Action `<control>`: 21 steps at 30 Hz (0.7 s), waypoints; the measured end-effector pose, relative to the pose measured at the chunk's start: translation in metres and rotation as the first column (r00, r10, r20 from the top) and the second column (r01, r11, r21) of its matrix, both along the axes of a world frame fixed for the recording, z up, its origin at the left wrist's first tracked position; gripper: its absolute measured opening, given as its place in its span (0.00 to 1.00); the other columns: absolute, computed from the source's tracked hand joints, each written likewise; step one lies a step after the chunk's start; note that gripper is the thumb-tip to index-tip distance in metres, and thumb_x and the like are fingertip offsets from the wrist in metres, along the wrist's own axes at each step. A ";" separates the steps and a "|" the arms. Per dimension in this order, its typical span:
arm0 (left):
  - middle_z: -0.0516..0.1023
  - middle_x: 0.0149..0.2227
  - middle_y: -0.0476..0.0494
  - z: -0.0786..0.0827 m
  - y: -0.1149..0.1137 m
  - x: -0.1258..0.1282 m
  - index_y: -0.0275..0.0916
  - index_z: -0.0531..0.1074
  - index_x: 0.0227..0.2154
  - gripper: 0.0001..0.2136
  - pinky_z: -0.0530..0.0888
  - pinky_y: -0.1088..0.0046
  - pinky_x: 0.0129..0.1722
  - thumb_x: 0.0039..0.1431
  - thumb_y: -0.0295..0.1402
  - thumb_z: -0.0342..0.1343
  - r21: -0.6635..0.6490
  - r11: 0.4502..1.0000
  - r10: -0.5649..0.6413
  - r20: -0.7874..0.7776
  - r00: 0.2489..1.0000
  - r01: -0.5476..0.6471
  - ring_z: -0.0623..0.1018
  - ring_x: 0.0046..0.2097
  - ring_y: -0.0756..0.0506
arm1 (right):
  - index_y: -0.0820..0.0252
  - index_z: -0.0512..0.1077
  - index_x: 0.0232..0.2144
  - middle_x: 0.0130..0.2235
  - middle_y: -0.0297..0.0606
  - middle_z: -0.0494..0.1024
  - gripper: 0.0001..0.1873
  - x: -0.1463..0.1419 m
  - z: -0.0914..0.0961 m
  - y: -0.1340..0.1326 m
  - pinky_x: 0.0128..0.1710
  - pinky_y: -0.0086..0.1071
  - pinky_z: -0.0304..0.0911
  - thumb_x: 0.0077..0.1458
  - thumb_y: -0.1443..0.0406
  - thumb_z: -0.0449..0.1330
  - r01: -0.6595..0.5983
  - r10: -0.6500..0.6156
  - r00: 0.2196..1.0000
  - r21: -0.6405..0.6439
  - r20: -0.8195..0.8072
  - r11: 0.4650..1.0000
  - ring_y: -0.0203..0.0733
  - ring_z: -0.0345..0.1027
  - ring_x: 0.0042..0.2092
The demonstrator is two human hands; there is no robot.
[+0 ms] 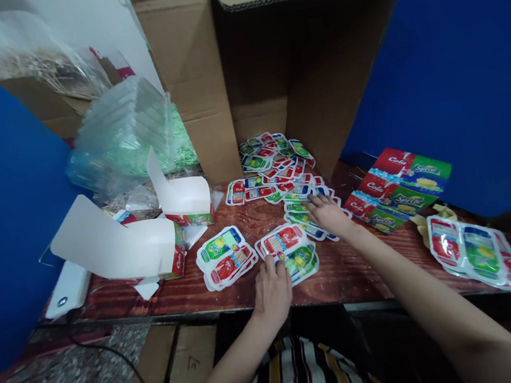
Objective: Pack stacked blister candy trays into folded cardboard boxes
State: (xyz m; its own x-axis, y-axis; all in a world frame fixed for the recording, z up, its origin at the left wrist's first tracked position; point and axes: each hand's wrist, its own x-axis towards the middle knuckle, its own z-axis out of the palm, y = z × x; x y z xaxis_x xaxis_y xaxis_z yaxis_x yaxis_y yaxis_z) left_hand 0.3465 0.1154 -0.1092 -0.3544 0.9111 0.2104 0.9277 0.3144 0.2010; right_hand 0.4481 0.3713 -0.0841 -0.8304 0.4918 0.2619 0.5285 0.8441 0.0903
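Observation:
My left hand (273, 289) rests at the front of a small stack of cola-and-sprite candy packets (285, 238), its fingertips lying on them. Farther right, my right hand (329, 214) reaches onto loose candy packets (302, 210) at the front of a spread pile, fingers stretched over them. Each packet has white edges and red and green bottle-shaped pictures. Beside my left hand lies another stack of packets (226, 258), apart from it. The undersides of both hands are hidden, so any grip there does not show.
A large cardboard box (194, 86) lies open toward me, packets spilling from its mouth. Two open display cartons (150, 249) stand left. Stacked printed boxes (396, 188) and more packets (477, 250) are right. Clear plastic trays (128, 120) sit behind. Blue partitions (469, 63) flank the table (180, 302).

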 end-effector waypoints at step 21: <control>0.69 0.48 0.36 -0.001 0.000 0.000 0.37 0.70 0.45 0.11 0.74 0.63 0.38 0.64 0.29 0.45 0.001 1.000 -0.020 -0.010 1.000 0.020 0.74 0.41 0.40 | 0.59 0.70 0.31 0.25 0.37 0.77 0.24 0.018 0.048 0.002 0.25 0.35 0.67 0.47 0.44 0.62 -0.241 -0.547 0.644 -0.820 -0.536 0.520 0.42 0.70 0.25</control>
State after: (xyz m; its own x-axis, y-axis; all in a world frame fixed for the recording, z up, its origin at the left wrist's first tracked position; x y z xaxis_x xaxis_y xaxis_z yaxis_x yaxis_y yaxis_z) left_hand 0.3462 0.1158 -0.1099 -0.3338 0.9177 0.2153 0.9359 0.2954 0.1919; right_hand 0.4664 0.3730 -0.0356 -0.4624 0.8816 0.0950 0.2026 0.2094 -0.9566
